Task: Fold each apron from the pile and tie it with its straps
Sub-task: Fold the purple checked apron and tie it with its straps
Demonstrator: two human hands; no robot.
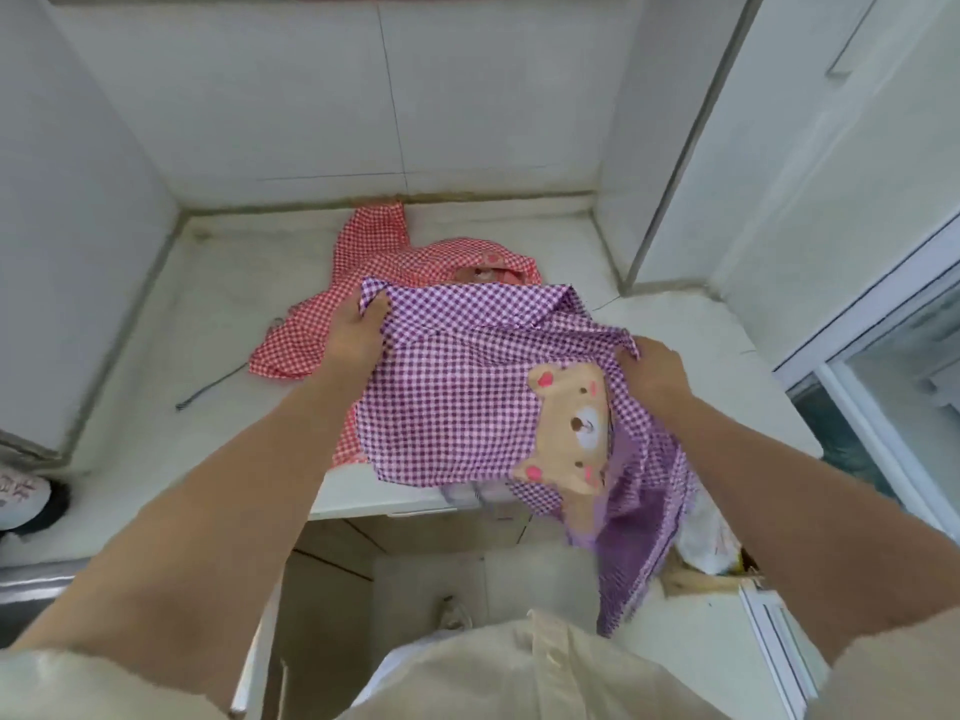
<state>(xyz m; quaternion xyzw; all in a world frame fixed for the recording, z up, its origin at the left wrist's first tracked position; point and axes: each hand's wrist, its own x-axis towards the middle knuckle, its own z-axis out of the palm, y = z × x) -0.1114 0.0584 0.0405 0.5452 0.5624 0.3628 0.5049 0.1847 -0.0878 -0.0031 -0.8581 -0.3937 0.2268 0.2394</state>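
Head view, as I read it from my station. Left hand [358, 332]: fingers curled round the upper left corner of the purple checked apron [457, 392], gripping the cloth. Right hand [655, 377]: closed on the bunched right edge of the same apron, slightly nearer the body than the left. Between the two hands the apron is stretched over the front part of the pale countertop [208, 304]. Its lower right portion hangs past the counter edge in front of my cream shirt [519, 672]. A tan bear patch [571, 423] with pink ears lies sideways on the cloth, just beside the right hand. Behind and partly under the purple apron, a red checked apron [374, 262] lies crumpled on the counter, reaching to the white tiled wall [311, 96]. A thin dark strap [213, 388] trails on the counter to its left; I cannot tell what it joins.
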